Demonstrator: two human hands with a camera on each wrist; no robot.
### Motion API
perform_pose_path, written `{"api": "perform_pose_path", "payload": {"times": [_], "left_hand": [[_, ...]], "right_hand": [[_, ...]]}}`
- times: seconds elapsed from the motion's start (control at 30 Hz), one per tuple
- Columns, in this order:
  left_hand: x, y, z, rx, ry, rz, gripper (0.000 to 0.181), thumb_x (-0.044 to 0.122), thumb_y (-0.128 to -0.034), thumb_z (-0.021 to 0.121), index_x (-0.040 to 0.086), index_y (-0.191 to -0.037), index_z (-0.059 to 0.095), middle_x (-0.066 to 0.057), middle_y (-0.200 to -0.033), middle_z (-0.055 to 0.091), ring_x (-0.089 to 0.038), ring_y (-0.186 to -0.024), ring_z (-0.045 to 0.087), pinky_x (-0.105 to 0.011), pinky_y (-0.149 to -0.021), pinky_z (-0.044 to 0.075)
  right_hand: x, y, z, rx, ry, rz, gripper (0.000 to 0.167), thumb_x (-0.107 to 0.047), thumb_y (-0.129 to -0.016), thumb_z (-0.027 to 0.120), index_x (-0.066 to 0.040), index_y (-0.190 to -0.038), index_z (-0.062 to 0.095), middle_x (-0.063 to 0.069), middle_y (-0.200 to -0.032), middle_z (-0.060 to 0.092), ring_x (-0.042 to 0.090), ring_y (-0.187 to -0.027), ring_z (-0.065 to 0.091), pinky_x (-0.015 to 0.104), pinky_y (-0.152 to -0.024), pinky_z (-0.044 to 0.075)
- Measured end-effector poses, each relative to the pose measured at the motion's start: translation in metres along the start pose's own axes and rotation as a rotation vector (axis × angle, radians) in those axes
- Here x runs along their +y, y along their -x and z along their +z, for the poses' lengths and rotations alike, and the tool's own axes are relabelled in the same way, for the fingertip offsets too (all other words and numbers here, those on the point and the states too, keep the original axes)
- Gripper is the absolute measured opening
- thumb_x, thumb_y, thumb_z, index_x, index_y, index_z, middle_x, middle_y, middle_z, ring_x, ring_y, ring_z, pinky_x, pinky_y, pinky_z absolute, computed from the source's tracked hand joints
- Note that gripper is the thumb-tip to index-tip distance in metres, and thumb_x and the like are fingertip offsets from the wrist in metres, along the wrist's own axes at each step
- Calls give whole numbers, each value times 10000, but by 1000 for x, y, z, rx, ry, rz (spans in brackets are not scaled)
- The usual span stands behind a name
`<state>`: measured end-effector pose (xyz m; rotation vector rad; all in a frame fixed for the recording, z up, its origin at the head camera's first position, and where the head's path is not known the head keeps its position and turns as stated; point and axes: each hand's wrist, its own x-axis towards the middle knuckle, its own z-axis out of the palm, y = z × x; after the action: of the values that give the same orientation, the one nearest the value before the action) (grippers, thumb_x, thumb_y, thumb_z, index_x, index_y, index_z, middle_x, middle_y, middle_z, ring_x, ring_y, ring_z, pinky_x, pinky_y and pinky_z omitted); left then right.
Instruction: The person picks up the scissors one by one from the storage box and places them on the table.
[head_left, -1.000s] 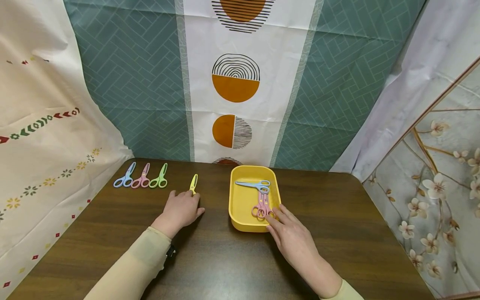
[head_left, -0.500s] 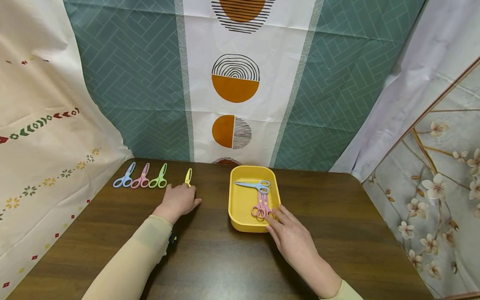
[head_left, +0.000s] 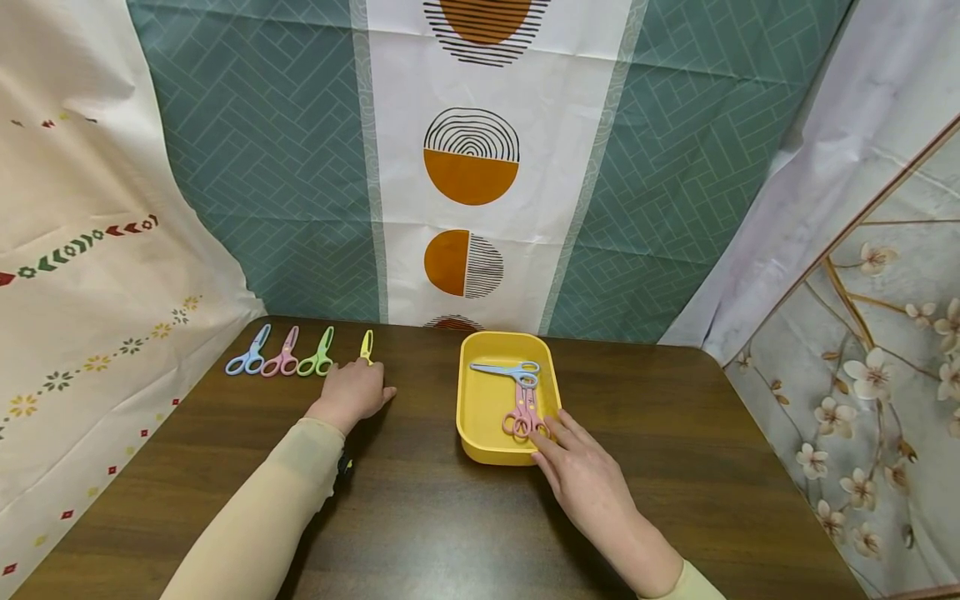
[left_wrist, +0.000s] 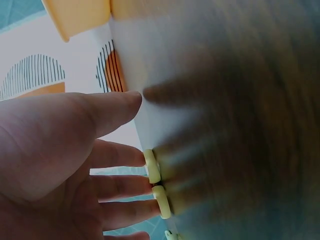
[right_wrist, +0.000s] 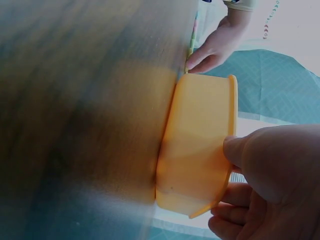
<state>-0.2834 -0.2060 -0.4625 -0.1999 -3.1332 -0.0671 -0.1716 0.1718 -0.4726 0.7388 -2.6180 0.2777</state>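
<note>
Yellow scissors (head_left: 367,345) lie on the table, blades pointing away, their handles under my left hand (head_left: 352,392). In the left wrist view the fingertips (left_wrist: 145,195) touch the yellow handle loops (left_wrist: 152,166), and the thumb stands apart. My right hand (head_left: 588,483) holds the near right corner of the yellow tray (head_left: 480,455), thumb outside the wall and fingers over the rim. Inside the tray, blue scissors (head_left: 506,371) lie across the blades of pink scissors (head_left: 527,412).
Blue (head_left: 255,350), pink (head_left: 285,354) and green scissors (head_left: 321,352) lie in a row at the table's back left, just left of my left hand. Patterned cloths hang behind (head_left: 480,175) and at both sides of the brown table (head_left: 450,533).
My left hand has slid the yellow scissors leftward and slightly back, closer to the green pair, and they stand more upright in view. The right hand and tray have stayed put.
</note>
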Motion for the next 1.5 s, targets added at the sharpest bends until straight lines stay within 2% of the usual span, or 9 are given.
{"api": "perform_pose_path", "payload": {"times": [0.2,1.0,1.5], "left_hand": [[-4,-2,-1,-17,7,-14,489,381,-1080,713,-62,-1287,693,-320,-1247,678,-523,-1177,674,-718,-1027,471],[-13,-2,0,-7,11,-21,504,374,-1085,702,-70,-1322,676,-323,-1274,667,-513,-1199,667,-719,-999,475],[-15,-1,1,-23,27,-27,517,385,-1089,697,-53,-1361,660,-314,-1304,655,-499,-1233,648,-733,-1038,444]], "right_hand": [[0,0,0,-5,-2,-1,387,-225,-1007,841,-113,-1374,791,178,-1462,697,381,-1464,575,531,-1143,513],[0,0,0,-19,0,6,408,-226,-995,853,-107,-1379,787,177,-1469,693,378,-1474,566,529,-1155,502],[0,-1,0,-30,3,8,403,-238,-1005,843,-108,-1381,786,175,-1471,692,373,-1478,562,527,-1158,501]]}}
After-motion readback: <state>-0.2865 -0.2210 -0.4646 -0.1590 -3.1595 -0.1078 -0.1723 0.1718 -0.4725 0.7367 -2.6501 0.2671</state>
